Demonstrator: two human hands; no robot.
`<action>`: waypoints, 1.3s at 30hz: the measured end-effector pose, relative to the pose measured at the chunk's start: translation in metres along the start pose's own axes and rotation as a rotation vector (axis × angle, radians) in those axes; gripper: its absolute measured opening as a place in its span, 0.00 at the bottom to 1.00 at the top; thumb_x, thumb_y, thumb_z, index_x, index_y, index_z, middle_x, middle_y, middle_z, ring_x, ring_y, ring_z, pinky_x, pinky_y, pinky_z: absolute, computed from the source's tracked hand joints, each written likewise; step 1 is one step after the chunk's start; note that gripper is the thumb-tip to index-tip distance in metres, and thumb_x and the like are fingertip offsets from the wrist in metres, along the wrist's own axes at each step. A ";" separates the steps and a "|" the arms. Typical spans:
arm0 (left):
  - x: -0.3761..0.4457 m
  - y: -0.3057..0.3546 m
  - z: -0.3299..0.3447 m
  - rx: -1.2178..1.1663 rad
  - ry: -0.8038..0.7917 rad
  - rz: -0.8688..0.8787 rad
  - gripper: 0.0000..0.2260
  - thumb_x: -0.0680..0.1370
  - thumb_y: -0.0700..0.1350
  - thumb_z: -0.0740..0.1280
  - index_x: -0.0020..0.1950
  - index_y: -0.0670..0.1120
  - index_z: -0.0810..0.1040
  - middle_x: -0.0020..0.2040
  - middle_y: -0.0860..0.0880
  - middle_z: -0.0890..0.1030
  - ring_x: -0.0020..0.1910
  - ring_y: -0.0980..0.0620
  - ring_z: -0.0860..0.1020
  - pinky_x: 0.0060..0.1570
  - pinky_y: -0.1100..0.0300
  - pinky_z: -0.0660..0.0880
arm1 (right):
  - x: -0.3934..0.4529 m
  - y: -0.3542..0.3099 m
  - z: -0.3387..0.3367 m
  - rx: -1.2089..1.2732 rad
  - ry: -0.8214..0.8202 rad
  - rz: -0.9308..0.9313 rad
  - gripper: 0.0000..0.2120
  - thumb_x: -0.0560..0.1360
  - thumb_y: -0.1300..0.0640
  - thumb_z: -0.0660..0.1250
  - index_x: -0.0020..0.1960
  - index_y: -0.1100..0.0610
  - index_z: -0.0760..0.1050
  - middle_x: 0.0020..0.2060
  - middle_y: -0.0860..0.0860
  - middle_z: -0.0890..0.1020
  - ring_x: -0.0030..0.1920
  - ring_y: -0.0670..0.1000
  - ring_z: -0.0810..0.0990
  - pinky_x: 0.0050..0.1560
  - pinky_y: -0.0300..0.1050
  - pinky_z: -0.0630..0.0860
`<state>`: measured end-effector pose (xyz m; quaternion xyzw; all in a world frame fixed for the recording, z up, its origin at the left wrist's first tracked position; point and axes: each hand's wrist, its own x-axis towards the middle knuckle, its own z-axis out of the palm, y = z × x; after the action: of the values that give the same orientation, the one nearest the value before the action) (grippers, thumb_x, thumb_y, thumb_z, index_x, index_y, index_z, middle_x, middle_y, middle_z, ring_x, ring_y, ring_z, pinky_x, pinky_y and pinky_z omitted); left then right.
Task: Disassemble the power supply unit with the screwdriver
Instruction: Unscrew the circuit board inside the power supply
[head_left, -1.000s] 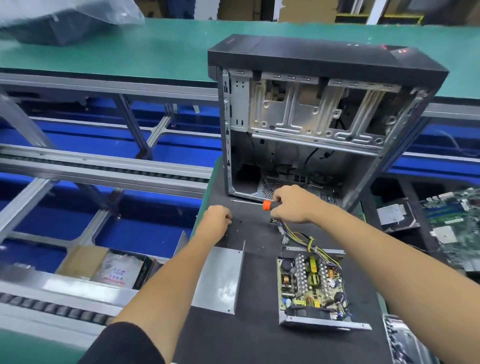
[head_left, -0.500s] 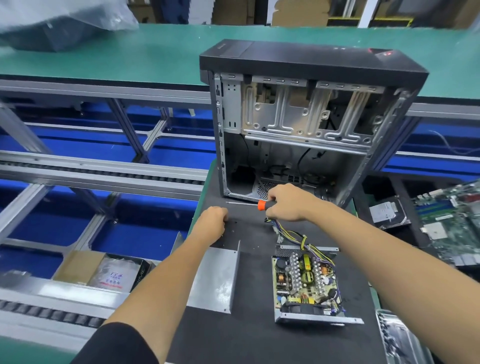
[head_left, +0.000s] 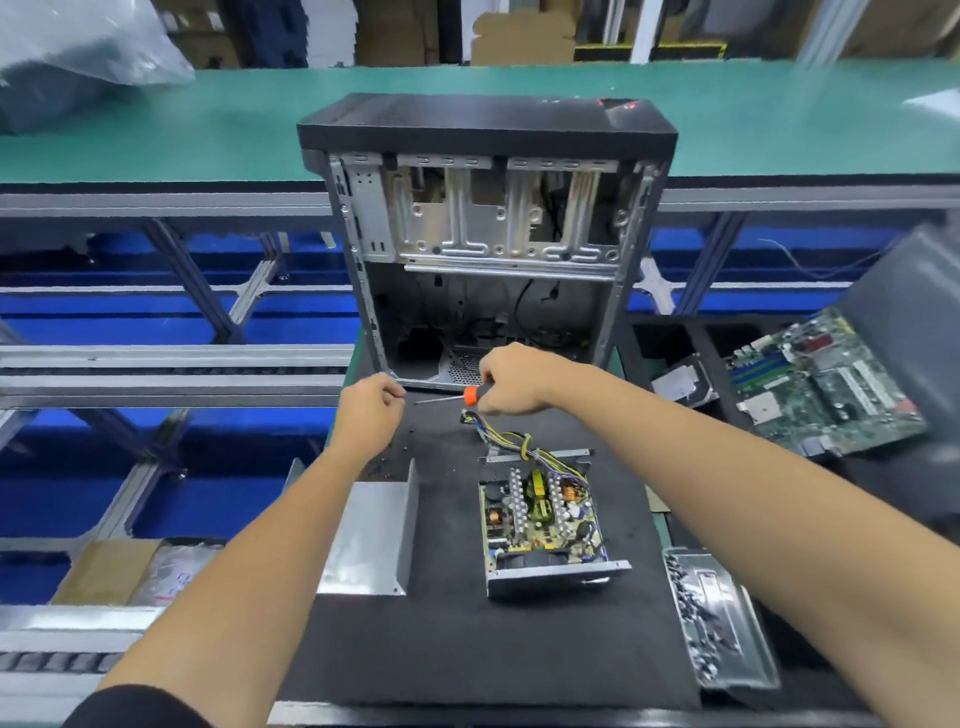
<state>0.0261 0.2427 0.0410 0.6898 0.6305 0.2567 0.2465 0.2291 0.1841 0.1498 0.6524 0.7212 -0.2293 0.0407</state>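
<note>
The opened power supply unit (head_left: 540, 519) lies on the black mat (head_left: 467, 649), its circuit board exposed and its fan end toward me. Its wire bundle (head_left: 506, 439) runs up toward my right hand (head_left: 511, 382). That hand grips the screwdriver (head_left: 470, 396) by its handle, and the orange collar and thin shaft point left. The shaft tip lies just right of my left hand (head_left: 371, 410), a curled fist on the mat with nothing visible in it. The removed metal cover (head_left: 371, 535) lies left of the unit, under my left forearm.
An empty computer case (head_left: 488, 249) stands upright just behind my hands. Small screws (head_left: 410, 431) dot the mat. A tray of screws (head_left: 717, 618) sits at the mat's right edge. A motherboard (head_left: 826, 384) and a drive (head_left: 680, 384) lie to the right. Conveyor rails run along the left.
Both hands stay almost where they were in front of the case. My head has shifted, so the case and mat sit more centred in view.
</note>
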 end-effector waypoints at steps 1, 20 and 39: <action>-0.003 0.009 0.001 0.002 0.016 0.029 0.09 0.73 0.38 0.62 0.39 0.51 0.78 0.37 0.55 0.78 0.33 0.61 0.73 0.27 0.74 0.65 | -0.006 0.001 -0.002 0.019 0.000 -0.003 0.14 0.73 0.52 0.67 0.48 0.64 0.74 0.40 0.58 0.80 0.34 0.54 0.72 0.30 0.43 0.66; -0.108 0.153 0.090 0.387 -0.578 0.859 0.05 0.74 0.43 0.64 0.44 0.47 0.79 0.45 0.50 0.77 0.45 0.47 0.77 0.42 0.54 0.72 | -0.114 0.110 -0.055 -0.049 -0.097 0.192 0.05 0.68 0.61 0.72 0.38 0.63 0.78 0.26 0.55 0.81 0.24 0.54 0.78 0.28 0.40 0.75; -0.121 0.103 0.115 0.467 -0.698 1.085 0.12 0.77 0.50 0.59 0.43 0.50 0.82 0.48 0.59 0.80 0.50 0.55 0.71 0.56 0.56 0.64 | -0.080 0.090 -0.001 -0.067 -0.472 0.086 0.05 0.72 0.61 0.67 0.43 0.64 0.77 0.22 0.53 0.79 0.22 0.52 0.77 0.23 0.36 0.73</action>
<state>0.1700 0.1117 0.0186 0.9854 0.1182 -0.0363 0.1167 0.3274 0.1146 0.1545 0.6090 0.6706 -0.3493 0.2397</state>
